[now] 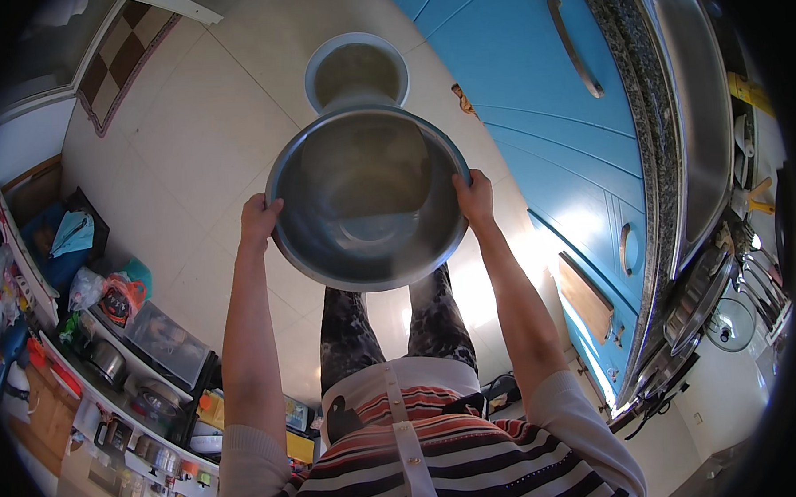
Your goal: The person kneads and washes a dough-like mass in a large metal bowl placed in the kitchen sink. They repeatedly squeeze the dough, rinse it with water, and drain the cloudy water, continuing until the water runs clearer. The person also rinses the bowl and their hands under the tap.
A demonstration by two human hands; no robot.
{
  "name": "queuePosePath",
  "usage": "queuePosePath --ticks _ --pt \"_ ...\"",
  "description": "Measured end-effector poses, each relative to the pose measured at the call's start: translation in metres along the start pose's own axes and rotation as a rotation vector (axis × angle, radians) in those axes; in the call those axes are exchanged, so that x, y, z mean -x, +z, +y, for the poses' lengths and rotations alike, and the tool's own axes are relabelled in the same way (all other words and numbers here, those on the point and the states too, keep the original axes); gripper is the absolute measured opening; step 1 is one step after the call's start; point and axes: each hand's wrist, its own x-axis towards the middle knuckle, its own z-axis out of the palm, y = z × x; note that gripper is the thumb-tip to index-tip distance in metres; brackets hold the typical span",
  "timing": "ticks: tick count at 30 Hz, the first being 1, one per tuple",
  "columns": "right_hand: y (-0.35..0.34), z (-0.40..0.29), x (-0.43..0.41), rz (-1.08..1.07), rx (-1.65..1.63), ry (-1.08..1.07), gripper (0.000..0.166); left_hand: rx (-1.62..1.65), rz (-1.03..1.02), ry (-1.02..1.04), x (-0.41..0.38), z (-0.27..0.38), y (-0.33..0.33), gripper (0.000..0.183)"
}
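My left hand and my right hand grip opposite sides of a wide grey basin, thumbs over its rim. Murky liquid lies toward the basin's far side, and the near part of its bottom shows bare. The basin tilts away from me. At its far rim a greyish stream runs into a round white-rimmed bucket. That bucket stands on the floor and holds similar cloudy liquid. The basin hides the bucket's near side.
Blue cabinets with a stone-edged counter and a metal sink run along the right. Pans and hanging utensils lie farther down. Shelves with pots and bags line the left. A checkered mat lies upper left.
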Motion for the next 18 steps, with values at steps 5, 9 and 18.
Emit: queuePosePath --ticks 5,9,18 --pt "0.003 0.003 -0.012 -0.017 0.038 -0.02 0.033 0.034 0.014 -0.028 0.0 0.011 0.0 0.022" --pt "0.007 0.008 -0.024 -0.032 0.078 -0.032 0.033 0.063 0.014 0.005 -0.005 0.013 0.0 0.021" --pt "0.009 0.002 -0.042 -0.108 0.115 0.056 0.035 0.068 0.023 0.015 -0.02 0.024 -0.003 0.02"
